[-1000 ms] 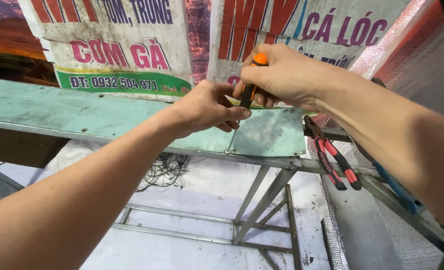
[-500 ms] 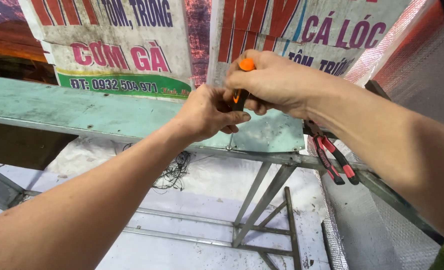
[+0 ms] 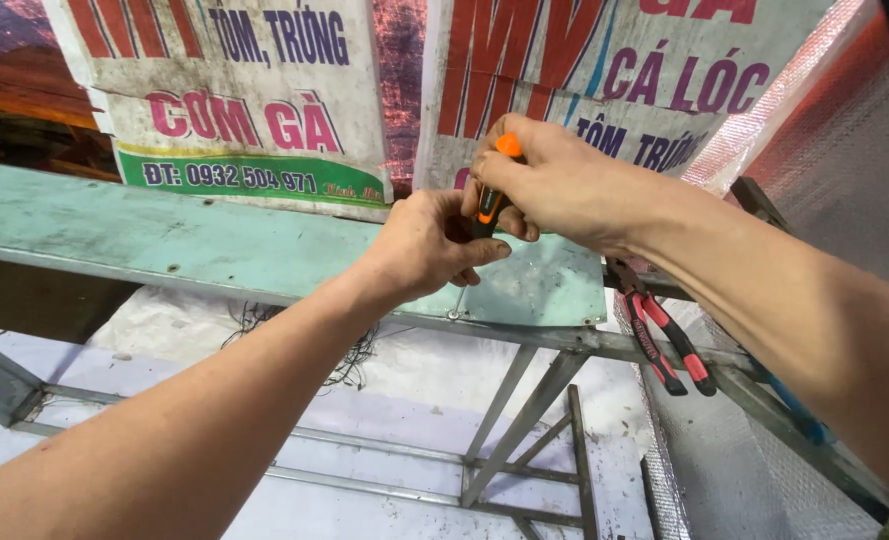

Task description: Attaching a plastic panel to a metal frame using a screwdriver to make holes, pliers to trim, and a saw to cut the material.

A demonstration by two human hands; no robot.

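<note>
Both hands have shifted slightly; right hand (image 3: 555, 180) grips orange-black screwdriver (image 3: 493, 190), left hand (image 3: 427, 245) pinches its tip.

There is a single view, from a camera worn on the person's head. It looks forward and down along both forearms, which enter from the bottom corners and meet near the picture's centre, close to the lens. The left hand (image 3: 427, 245) and right hand (image 3: 555, 180) sit just above the pale green surface (image 3: 165, 235), with printed banners (image 3: 235, 100) close behind and a metal frame (image 3: 525, 420) farther below.
</note>
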